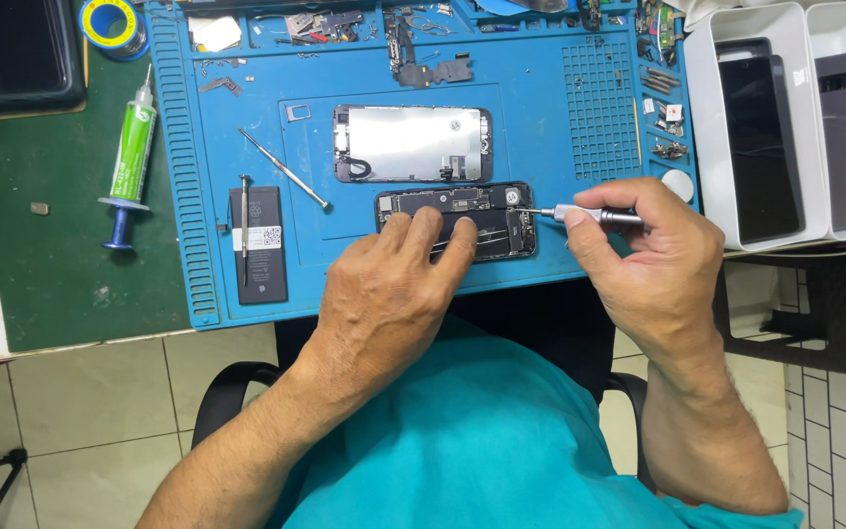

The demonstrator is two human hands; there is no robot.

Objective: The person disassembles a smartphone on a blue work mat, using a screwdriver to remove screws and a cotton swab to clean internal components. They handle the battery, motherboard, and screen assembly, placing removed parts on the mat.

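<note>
Slip risk: screwdriver pinched in right hand, phone pinned by flat left hand; board could be gouged.

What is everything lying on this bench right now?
Blue rubber work mat: one, covering the bench.
Opened black phone body: one, mat centre.
Detached silver-backed screen panel: one, above the body.
Flat black battery: one, mat's left.
Loose slim metal screwdrivers: two, near the battery.
Green syringe tube: one, green board at left.
White trays: two, right, each with a dark phone.
Left hand: pressing the body.
Right hand: holding a grey-handled screwdriver.
</note>
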